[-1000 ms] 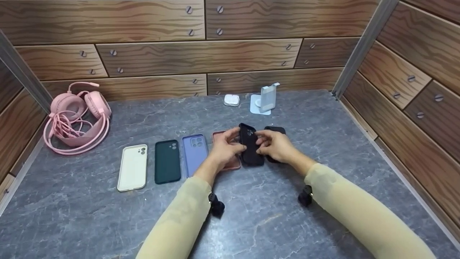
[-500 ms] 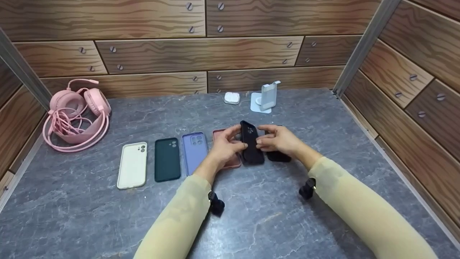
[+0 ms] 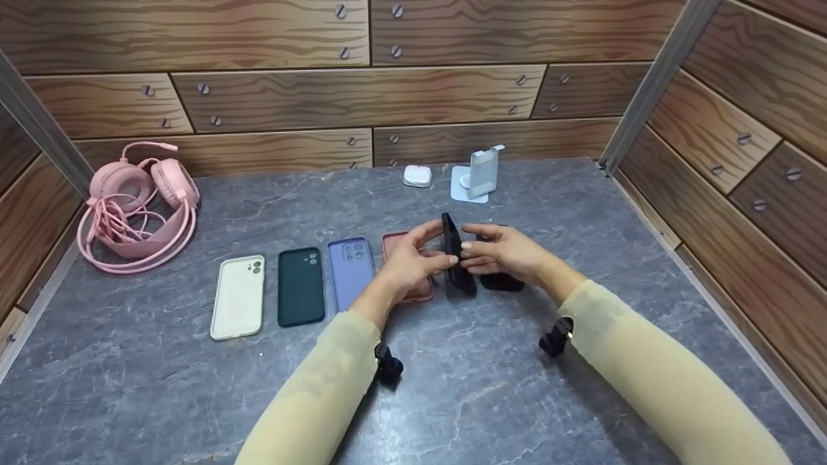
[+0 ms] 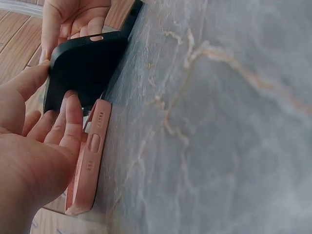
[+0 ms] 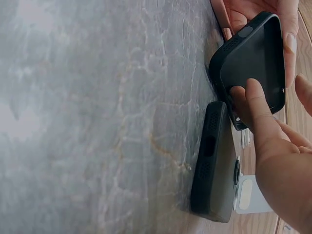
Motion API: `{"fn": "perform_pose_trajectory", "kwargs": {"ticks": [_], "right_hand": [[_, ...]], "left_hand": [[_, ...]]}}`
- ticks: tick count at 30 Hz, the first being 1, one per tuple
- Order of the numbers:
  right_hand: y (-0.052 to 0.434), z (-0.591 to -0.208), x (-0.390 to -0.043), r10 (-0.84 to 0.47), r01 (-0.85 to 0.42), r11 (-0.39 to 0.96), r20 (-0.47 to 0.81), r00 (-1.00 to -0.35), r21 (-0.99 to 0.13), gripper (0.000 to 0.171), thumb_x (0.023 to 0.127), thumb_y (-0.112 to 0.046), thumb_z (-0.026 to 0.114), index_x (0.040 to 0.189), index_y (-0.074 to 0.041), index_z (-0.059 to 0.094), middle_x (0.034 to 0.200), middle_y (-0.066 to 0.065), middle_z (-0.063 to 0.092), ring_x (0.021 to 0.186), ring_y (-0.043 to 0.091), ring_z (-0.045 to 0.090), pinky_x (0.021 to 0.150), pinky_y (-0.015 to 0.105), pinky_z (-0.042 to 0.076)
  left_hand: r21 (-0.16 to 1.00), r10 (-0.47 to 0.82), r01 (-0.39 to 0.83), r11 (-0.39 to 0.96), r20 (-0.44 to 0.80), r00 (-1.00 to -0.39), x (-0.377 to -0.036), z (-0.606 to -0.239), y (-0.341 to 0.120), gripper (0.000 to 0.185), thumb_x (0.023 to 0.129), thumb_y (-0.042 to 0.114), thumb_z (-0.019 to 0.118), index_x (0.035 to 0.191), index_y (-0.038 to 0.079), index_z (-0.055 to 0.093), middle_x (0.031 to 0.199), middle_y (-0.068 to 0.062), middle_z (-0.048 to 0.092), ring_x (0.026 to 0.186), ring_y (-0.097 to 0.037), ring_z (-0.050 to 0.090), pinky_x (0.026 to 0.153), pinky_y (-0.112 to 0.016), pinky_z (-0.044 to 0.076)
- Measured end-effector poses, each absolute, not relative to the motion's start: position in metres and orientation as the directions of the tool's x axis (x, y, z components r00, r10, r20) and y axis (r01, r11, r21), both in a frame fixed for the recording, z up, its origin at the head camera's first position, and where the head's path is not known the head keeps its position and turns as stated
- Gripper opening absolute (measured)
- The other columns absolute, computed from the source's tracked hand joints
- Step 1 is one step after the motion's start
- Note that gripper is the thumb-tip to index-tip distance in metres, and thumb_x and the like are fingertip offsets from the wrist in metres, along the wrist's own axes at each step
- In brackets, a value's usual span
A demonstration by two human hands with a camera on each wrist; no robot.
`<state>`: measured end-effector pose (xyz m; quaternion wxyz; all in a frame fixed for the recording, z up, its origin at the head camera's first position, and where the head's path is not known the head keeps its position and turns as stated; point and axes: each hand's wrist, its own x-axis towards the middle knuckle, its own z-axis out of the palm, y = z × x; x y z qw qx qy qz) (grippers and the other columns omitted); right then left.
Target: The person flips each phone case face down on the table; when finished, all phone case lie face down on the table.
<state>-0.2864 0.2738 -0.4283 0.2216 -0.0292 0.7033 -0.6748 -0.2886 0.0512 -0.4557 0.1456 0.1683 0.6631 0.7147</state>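
Note:
My left hand (image 3: 407, 265) grips a black phone case (image 3: 462, 281) by its left edge, thumb at the edge and fingers behind its back. The case stands steeply tilted, its lower end close over the table. My right hand (image 3: 513, 255) reaches in from the other side; in the right wrist view its fingertips (image 5: 254, 88) touch the inner face while the thumb stays apart. Beneath the right hand lies a second black phone case (image 5: 212, 165). A pink phone case (image 4: 87, 161) lies partly hidden under my left hand.
Left of the hands lie a lavender (image 3: 349, 271), a dark green (image 3: 300, 287) and a white phone case (image 3: 238, 300). Pink headphones (image 3: 139, 213) sit at the far left. Toward the back are a small white square item (image 3: 417, 175) and a pale stand (image 3: 483, 174). Wood-patterned walls enclose the table.
The held black phone case has turned from showing its broad face to standing nearly edge-on, tilting up. My right hand has shifted slightly right, its fingertips staying at the case.

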Motion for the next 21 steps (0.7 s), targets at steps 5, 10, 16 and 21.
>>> {"fn": "perform_pose_trajectory", "kwargs": {"ticks": [5, 10, 16, 21], "right_hand": [[0.2760, -0.4292, -0.2862, -0.349, 0.278, 0.052, -0.278, -0.895, -0.959, 0.069, 0.094, -0.014, 0.066, 0.152, -0.005, 0.031, 0.116, 0.021, 0.062, 0.103, 0.032, 0.065, 0.092, 0.045, 0.050], [0.2775, -0.4290, -0.2852, -0.346, 0.303, 0.030, -0.295, -0.891, -0.952, 0.070, 0.093, -0.015, 0.067, 0.152, -0.005, 0.031, 0.118, 0.020, 0.063, 0.102, 0.030, 0.066, 0.092, 0.043, 0.050], [0.2777, -0.4262, -0.2855, -0.347, 0.328, -0.008, -0.305, -0.887, -0.945, 0.070, 0.092, -0.015, 0.068, 0.152, -0.006, 0.031, 0.128, 0.028, 0.056, 0.106, 0.034, 0.064, 0.092, 0.042, 0.050], [0.2780, -0.4247, -0.2866, -0.335, 0.322, -0.003, -0.303, -0.893, -0.947, 0.068, 0.092, -0.016, 0.069, 0.150, -0.009, 0.036, 0.132, 0.031, 0.052, 0.105, 0.034, 0.065, 0.090, 0.042, 0.052]], "left_hand": [[0.996, 0.460, 0.008, -0.091, 0.049, -0.886, -0.2875, -0.4556, 0.0536, 0.080, 0.082, 0.009, 0.078, 0.150, 0.015, 0.037, 0.150, -0.002, 0.042, 0.114, -0.027, 0.059, 0.084, -0.036, 0.053], [0.998, 0.480, 0.009, -0.069, 0.041, -0.876, -0.2857, -0.4561, 0.0563, 0.087, 0.080, 0.013, 0.081, 0.152, 0.020, 0.034, 0.151, 0.001, 0.040, 0.114, -0.024, 0.058, 0.085, -0.036, 0.053], [0.999, 0.505, 0.033, -0.023, 0.040, -0.862, -0.2833, -0.4544, 0.0587, 0.094, 0.076, 0.019, 0.085, 0.153, 0.024, 0.032, 0.153, 0.005, 0.036, 0.114, -0.017, 0.059, 0.082, -0.044, 0.054], [0.998, 0.523, 0.062, 0.019, 0.043, -0.851, -0.2818, -0.4514, 0.0604, 0.097, 0.074, 0.023, 0.087, 0.154, 0.025, 0.031, 0.155, 0.004, 0.033, 0.117, -0.018, 0.058, 0.082, -0.038, 0.054]]}}
